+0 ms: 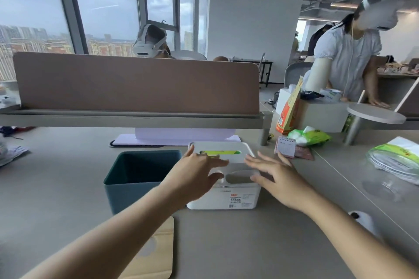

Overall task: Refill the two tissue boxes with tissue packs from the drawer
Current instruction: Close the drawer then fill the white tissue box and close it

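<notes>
A white tissue box (235, 195) stands on the desk in front of me, its white lid (221, 146) on top with a green tissue pack (217, 152) showing through the slot. My left hand (195, 174) rests on the lid's left side, fingers spread across it. My right hand (278, 176) hovers at the box's right side, fingers apart, holding nothing. Left of it stands a dark green tissue box (136, 179), open on top, with nothing visible inside. Its wooden lid (156, 253) lies flat on the desk near me, partly under my left arm.
A brown partition (136, 84) closes the desk's far edge. Green tissue packs (310, 137) and a small calendar (286, 147) lie at the right, with crumpled plastic wrap (394, 161) further right. A person (349, 61) stands beyond the right desk; another sits behind the partition.
</notes>
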`<state>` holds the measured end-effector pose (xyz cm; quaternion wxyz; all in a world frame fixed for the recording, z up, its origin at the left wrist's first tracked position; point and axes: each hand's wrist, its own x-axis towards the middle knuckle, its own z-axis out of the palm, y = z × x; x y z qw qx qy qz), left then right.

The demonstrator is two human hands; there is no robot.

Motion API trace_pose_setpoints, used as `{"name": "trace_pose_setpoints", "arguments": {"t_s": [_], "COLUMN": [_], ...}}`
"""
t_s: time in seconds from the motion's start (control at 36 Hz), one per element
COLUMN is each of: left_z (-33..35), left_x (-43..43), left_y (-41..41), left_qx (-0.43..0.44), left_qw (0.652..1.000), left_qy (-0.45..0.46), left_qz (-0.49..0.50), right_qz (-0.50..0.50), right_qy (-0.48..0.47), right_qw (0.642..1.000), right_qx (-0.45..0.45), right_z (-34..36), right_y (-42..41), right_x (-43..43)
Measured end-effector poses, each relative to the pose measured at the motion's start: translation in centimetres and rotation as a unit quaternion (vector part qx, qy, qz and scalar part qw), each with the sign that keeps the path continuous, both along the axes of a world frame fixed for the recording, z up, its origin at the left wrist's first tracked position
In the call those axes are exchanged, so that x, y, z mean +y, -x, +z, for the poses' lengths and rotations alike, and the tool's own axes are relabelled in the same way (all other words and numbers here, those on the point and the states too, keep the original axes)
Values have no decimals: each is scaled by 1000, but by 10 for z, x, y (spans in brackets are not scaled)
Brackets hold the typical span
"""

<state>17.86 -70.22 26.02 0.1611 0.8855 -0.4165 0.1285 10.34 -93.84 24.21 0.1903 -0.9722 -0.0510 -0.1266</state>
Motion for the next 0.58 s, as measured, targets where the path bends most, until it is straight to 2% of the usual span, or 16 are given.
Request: {"name": "trace_pose_setpoints", "arguments": {"t_s": [0.11,0.22,0.36,0.58], "left_z": [-17,-37,-59,-75], "left_x": [7,9,7,0], "left_y": [16,22,27,23], "left_qx": [-32,-20,-33,-74], "left_qw": [999,1000,998,996], "left_qy": [21,3,-42,-34], "left_qz": [-29,-7,21,32], "right_qz": [0,-19,-57,-79], "right_qy": [40,56,65,60], "right_qw": [999,998,996,990], "right_qx": [-14,-3,-37,-99], "right_z": [-15,-23,-34,-55], "right_y": [25,37,43,40], "right_x": [1,2,12,19]}}
